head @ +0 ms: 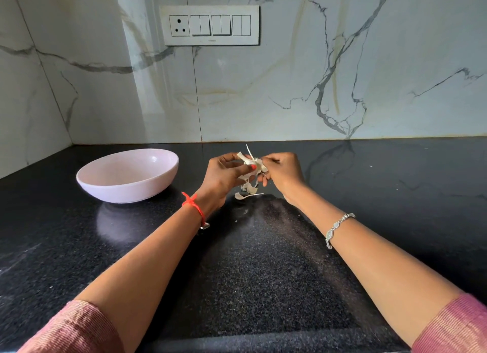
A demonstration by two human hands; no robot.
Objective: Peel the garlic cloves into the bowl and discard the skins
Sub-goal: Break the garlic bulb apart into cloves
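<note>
The pink bowl [126,190] sits on the dark desk [263,260]. Just right of the bowl, the left hand [226,175] curls round the garlic [253,163], thumb pressed on it, above the desk. Further right of the bowl, the right hand [283,171] pinches its papery skin. Loose skins [246,194] lie beneath. The garlic looks light and firm, its skin thin and quick to tear; a lifted edge seems the best place to pinch.
</note>
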